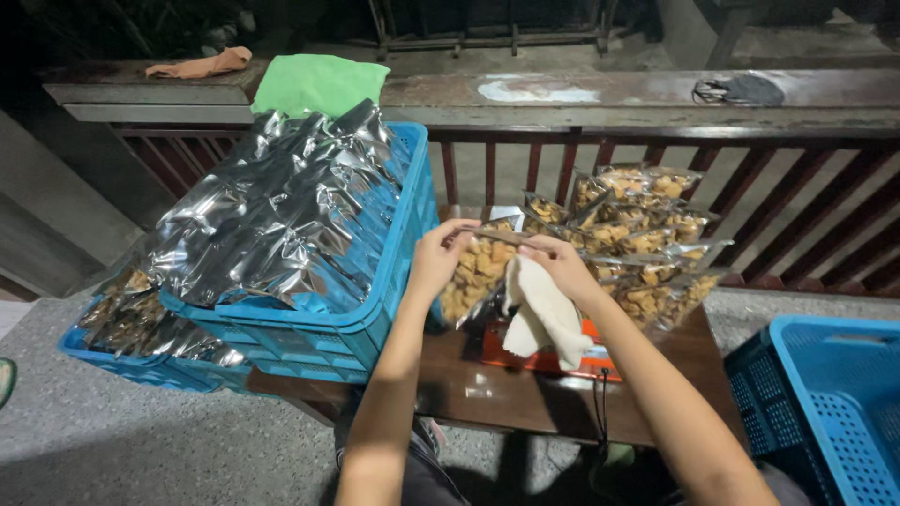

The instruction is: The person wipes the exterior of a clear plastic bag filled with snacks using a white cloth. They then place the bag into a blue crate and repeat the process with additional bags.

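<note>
Far to the left of the hands, low on the floor, a blue crate of clear snack packs. Just left of the left hand, a taller blue crate heaped with silvery foil pouches, its corner resting on the dark wooden desk. Beyond that crate, on the concrete ledge, a green cloth and, further left, an orange rag.

Left hand raised over the desk, fingers curled and pinching the top left edge of a clear snack bag filled with golden-brown pieces. Right hand just beside it, pinching the same top edge from the other end — a white cloth tucked under the palm and hanging down over the bag's right side. Bag held upright between the two hands, above the desk, top edge stretched flat.

Directly below the hands, an orange device flat on the desk, with a black cable trailing off the near edge. Behind and to the right of the right hand, a pile of filled snack bags stacked on the desk against the red-brown railing. Far right and lower, an empty blue crate.
</note>
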